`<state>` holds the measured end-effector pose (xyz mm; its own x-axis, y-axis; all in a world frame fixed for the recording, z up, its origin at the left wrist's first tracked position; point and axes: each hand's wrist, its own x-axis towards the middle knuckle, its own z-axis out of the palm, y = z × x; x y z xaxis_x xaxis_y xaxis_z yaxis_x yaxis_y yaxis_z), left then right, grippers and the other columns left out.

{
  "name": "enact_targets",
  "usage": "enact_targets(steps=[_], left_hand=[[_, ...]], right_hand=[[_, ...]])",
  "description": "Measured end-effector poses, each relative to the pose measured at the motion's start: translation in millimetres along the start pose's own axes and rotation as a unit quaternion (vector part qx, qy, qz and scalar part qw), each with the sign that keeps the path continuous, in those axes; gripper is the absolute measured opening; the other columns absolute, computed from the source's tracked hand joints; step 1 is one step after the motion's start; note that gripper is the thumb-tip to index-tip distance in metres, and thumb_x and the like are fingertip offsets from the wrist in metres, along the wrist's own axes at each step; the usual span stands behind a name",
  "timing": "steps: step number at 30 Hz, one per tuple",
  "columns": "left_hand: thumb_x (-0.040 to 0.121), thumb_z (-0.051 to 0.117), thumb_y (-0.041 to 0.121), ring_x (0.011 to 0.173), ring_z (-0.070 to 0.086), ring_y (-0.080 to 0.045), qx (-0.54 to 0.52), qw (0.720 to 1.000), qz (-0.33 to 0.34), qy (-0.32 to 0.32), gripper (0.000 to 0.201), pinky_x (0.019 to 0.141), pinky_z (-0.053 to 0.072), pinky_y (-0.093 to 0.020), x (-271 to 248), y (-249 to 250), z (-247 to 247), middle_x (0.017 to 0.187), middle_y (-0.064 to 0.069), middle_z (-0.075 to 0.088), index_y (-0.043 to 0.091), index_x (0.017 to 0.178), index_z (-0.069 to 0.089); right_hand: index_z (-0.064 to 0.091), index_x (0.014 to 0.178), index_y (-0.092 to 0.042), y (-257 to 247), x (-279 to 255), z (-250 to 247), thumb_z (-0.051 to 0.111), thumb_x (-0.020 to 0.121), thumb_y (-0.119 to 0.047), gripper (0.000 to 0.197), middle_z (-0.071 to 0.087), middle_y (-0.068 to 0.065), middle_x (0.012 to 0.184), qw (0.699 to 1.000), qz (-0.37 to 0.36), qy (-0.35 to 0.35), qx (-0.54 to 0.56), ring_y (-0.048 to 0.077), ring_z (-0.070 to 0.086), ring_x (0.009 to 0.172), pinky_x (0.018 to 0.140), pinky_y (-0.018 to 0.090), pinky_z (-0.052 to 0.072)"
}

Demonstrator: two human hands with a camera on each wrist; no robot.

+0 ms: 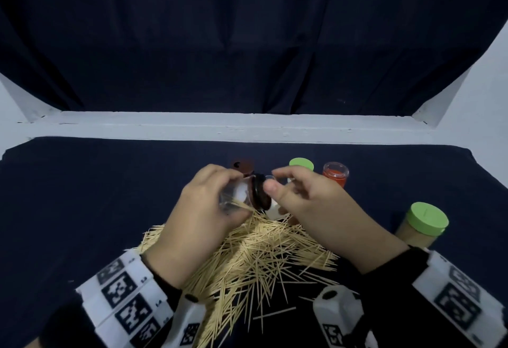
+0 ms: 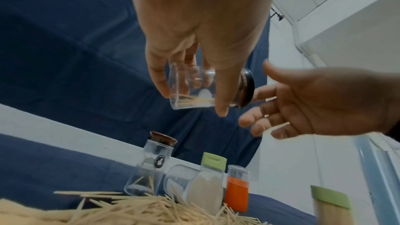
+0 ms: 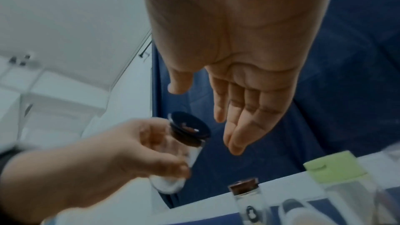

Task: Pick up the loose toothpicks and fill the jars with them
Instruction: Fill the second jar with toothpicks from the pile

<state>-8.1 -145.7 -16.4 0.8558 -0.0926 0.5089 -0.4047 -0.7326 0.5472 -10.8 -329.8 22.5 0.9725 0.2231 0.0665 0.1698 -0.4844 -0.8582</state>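
Fingers and thumb of the left hand are wrapped round a clear jar, which is held tilted on its side at the centre of the head view, its dark lid turned toward the right. A few toothpicks are seen lying inside it. The right hand is raised just beside the lid, its grip released: the fingers are extended and relaxed and nothing is held. The loose toothpicks are spread in a heap on the dark-covered bench, below both wrists in the lower centre. Behind the hands, a brown-lidded jar, a green-capped jar and an orange jar stand upright. Another green-capped jar stands at the right.
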Motion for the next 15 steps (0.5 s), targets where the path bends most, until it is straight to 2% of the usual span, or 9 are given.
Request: enact_targets(steps=[2, 5, 6, 8, 10, 12, 15], left_hand=[[0.064, 0.086, 0.024, 0.087, 0.057, 0.001, -0.003, 1.0, 0.011, -0.011, 0.046, 0.077, 0.047, -0.011, -2.4, 6.5, 4.6, 0.098, 0.013, 0.057, 0.018, 0.106, 0.067], [0.064, 0.086, 0.031, 0.086, 0.058, 0.004, -0.023, 0.999, 0.006, -0.034, 0.049, 0.075, 0.044, -0.008, -4.9, 15.8, 8.7, 0.097, 0.014, 0.061, 0.022, 0.109, 0.068], [0.064, 0.085, 0.033, 0.086, 0.058, 0.004, -0.028, 0.998, -0.005, -0.05, 0.049, 0.074, 0.045, -0.01, -5.6, 19.0, 9.5, 0.096, 0.015, 0.062, 0.024, 0.109, 0.067], [0.064, 0.085, 0.034, 0.084, 0.059, 0.002, -0.047, 0.996, -0.019, -0.077, 0.042, 0.073, 0.048, -0.018, -5.4, 25.2, 10.8, 0.091, 0.015, 0.064, 0.029, 0.102, 0.068], [0.064, 0.085, 0.033, 0.082, 0.06, 0.0, -0.069, 0.992, -0.021, -0.1, 0.035, 0.072, 0.049, -0.024, -3.3, 30.3, 12.0, 0.086, 0.013, 0.066, 0.03, 0.096, 0.069], [0.063, 0.086, 0.034, 0.076, 0.063, -0.002, -0.089, 0.987, -0.033, -0.131, 0.033, 0.07, 0.051, -0.029, -0.9, 34.2, 13.7, 0.081, 0.009, 0.069, 0.028, 0.092, 0.071], [0.063, 0.087, 0.03, 0.064, 0.061, -0.003, -0.154, 0.968, -0.081, -0.183, 0.027, 0.067, 0.053, -0.034, 1.0, 37.8, 18.6, 0.072, 0.008, 0.068, 0.023, 0.084, 0.072]], right_hand=[[0.056, 0.118, -0.03, 2.1, -2.4, 5.1, 0.065, 0.073, -0.056, 0.053, 0.067, -0.003, 0.083, 1.0, -0.006, 0.006, 0.017, 0.008, 0.065, 0.073, 0.078, 0.037, 0.055], [0.065, 0.1, -0.026, 9.6, -4.7, 3.3, 0.077, 0.073, -0.037, 0.031, 0.062, 0.001, 0.067, 0.998, -0.023, 0.044, 0.032, 0.02, 0.062, 0.062, 0.068, 0.04, 0.056], [0.066, 0.095, -0.027, 13.1, -6.1, 1.0, 0.078, 0.074, -0.032, 0.025, 0.059, -0.001, 0.061, 0.998, -0.028, 0.04, 0.042, 0.02, 0.059, 0.059, 0.066, 0.038, 0.054], [0.063, 0.087, -0.033, 18.0, -11.0, -4.2, 0.077, 0.075, -0.027, 0.019, 0.053, -0.009, 0.053, 0.998, -0.037, 0.022, 0.056, 0.012, 0.055, 0.056, 0.063, 0.033, 0.051], [0.063, 0.082, -0.035, 22.4, -15.7, -9.3, 0.076, 0.076, -0.026, 0.017, 0.049, -0.01, 0.053, 0.996, -0.067, 0.021, 0.05, 0.008, 0.05, 0.056, 0.061, 0.028, 0.047], [0.065, 0.086, -0.032, 27.0, -20.1, -16.2, 0.075, 0.074, -0.026, 0.017, 0.046, -0.009, 0.06, 0.995, -0.098, 0.018, 0.032, 0.007, 0.047, 0.06, 0.063, 0.029, 0.047], [0.066, 0.096, -0.034, 29.4, -29.0, -33.3, 0.078, 0.072, -0.022, 0.029, 0.049, -0.009, 0.065, 0.993, -0.105, 0.009, 0.048, 0.006, 0.05, 0.063, 0.067, 0.02, 0.049]])
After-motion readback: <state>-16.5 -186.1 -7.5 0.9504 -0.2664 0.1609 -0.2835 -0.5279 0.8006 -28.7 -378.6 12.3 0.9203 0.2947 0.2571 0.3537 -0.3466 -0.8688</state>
